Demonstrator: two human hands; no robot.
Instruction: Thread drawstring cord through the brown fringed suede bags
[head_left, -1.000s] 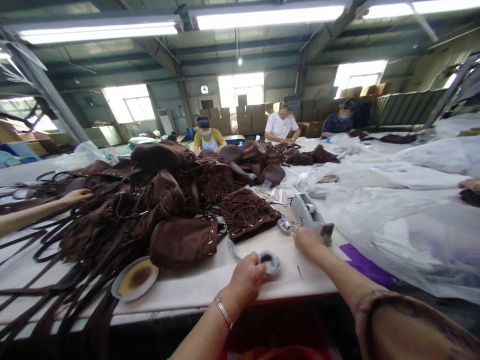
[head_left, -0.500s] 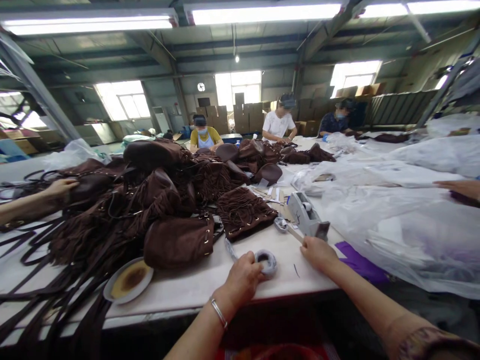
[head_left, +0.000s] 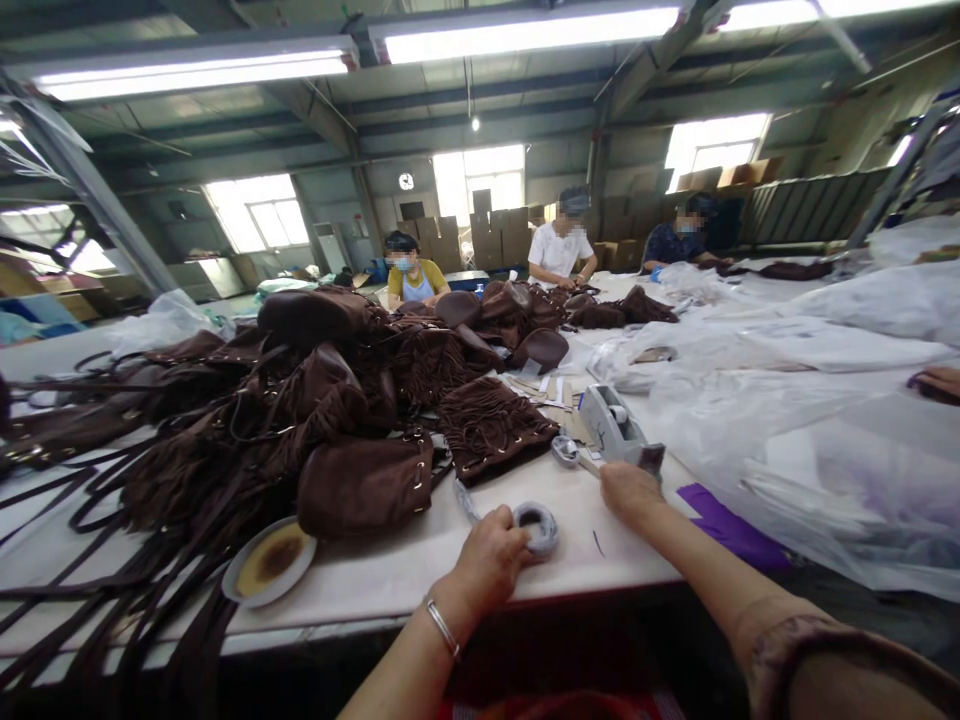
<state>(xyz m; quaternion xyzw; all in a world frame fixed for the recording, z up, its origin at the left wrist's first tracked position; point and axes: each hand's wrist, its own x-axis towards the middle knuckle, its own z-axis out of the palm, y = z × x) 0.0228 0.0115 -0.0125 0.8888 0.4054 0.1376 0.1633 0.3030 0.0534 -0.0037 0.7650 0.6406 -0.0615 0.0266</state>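
Note:
My left hand [head_left: 491, 553] is closed on the near-left rim of a coiled strap in a pale, cloudy wrap [head_left: 538, 530]. The coil rests on the white table, and its loose tail [head_left: 465, 498] runs out behind my fingers. By the front end of a grey tape dispenser [head_left: 609, 420], the fingers of my right hand [head_left: 631, 492] are bent closed. A narrow beige strip [head_left: 589, 466] meets their tips; whether they grip it or tape is hidden. A smaller wrapped coil [head_left: 565, 450] lies just left of the dispenser. Beyond my left hand sits a brown fringed drawstring bag [head_left: 499, 425].
Brown bags [head_left: 330, 385] with long straps are heaped at left. A white dish [head_left: 270, 563] with a brown-stained yellow pad stands near the front edge. Clear plastic bags [head_left: 810, 440] and purple material [head_left: 731, 525] cover the right. Several co-workers sit across the table.
The view has shifted slightly. My right hand has moved a little up towards the dispenser's front end. The co-worker's hand at left has left the picture. My left hand keeps the coil.

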